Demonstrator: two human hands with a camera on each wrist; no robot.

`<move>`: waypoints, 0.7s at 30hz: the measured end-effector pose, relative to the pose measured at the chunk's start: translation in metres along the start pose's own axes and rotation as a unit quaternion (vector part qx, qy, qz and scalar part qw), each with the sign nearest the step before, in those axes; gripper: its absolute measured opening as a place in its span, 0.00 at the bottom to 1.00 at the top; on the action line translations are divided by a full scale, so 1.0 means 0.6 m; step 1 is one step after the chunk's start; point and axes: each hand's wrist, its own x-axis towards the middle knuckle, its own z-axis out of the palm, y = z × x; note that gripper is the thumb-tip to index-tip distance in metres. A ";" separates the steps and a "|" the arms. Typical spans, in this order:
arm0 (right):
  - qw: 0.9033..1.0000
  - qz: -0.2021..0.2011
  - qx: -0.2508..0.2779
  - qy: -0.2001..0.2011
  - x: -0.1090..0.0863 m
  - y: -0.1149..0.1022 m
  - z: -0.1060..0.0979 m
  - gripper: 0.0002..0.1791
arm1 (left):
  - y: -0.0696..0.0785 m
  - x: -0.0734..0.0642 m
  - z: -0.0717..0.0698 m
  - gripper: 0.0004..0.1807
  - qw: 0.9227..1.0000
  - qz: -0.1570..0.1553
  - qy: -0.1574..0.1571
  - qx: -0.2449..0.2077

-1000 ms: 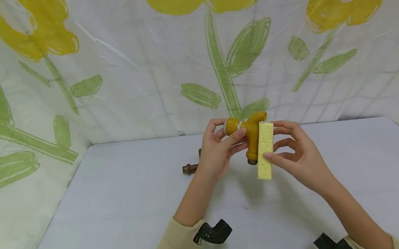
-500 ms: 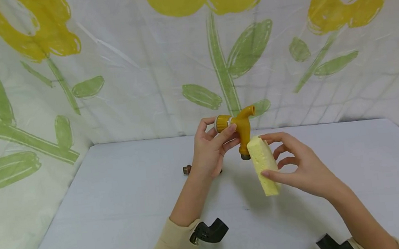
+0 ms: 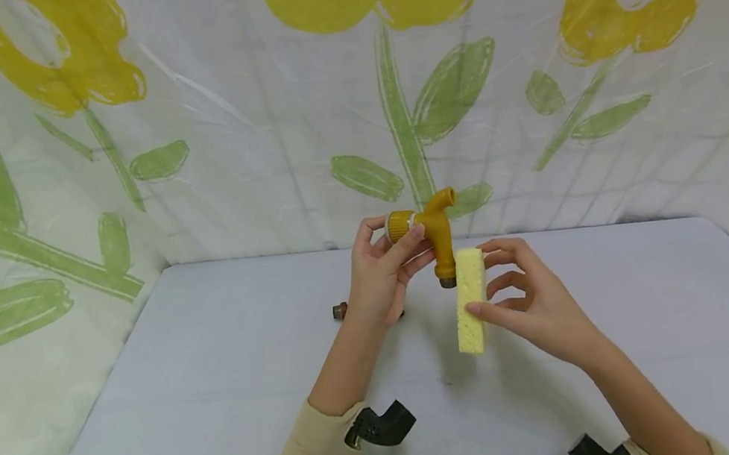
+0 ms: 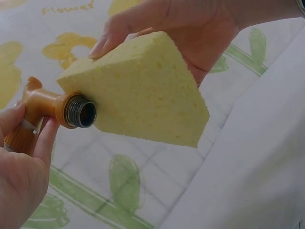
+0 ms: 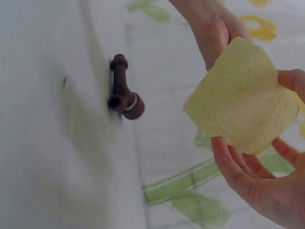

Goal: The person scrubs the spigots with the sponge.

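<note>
My left hand (image 3: 373, 279) pinches a yellow plastic tap (image 3: 440, 237) by its ribbed end, between thumb and fingers. The tap's dark threaded end points down in the head view and shows its round opening (image 4: 87, 114) in the left wrist view. A pale yellow sponge (image 3: 471, 301) is gripped by its edges in my right hand (image 3: 542, 305). In the head view the sponge stands on edge just right of the tap's threaded end. Close by the tap in the left wrist view, it may touch it; I cannot tell.
A second tap, dark brown (image 5: 121, 88), lies on the white table (image 3: 218, 364) behind my left forearm, mostly hidden in the head view. A white sheet (image 3: 248, 158) printed with flowers hangs behind the table.
Both hands have moved left, and the tap has risen a little. The sponge now sits lower beside the tap; it was tilted half a second ago and is edge-on again.
</note>
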 end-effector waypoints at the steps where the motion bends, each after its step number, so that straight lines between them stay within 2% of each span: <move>1: 1.000 0.001 0.009 0.008 0.000 0.000 0.003 0.37 | -0.001 0.000 0.000 0.13 1.000 -0.002 -0.001 -0.001; 9: 0.997 0.004 0.052 0.063 0.002 0.002 0.009 0.33 | -0.005 -0.003 0.003 0.13 1.000 -0.007 -0.018 -0.002; 14: 0.998 -0.009 0.050 0.044 0.002 0.003 0.006 0.33 | -0.006 -0.005 0.000 0.15 0.998 -0.015 -0.057 0.016; 18: 0.998 -0.026 0.054 0.032 0.002 0.005 0.004 0.34 | -0.004 -0.004 -0.003 0.26 0.994 -0.030 -0.099 0.039; 21: 0.996 -0.043 0.064 0.036 0.003 0.007 0.002 0.34 | -0.003 -0.003 -0.005 0.30 0.989 -0.038 -0.128 0.057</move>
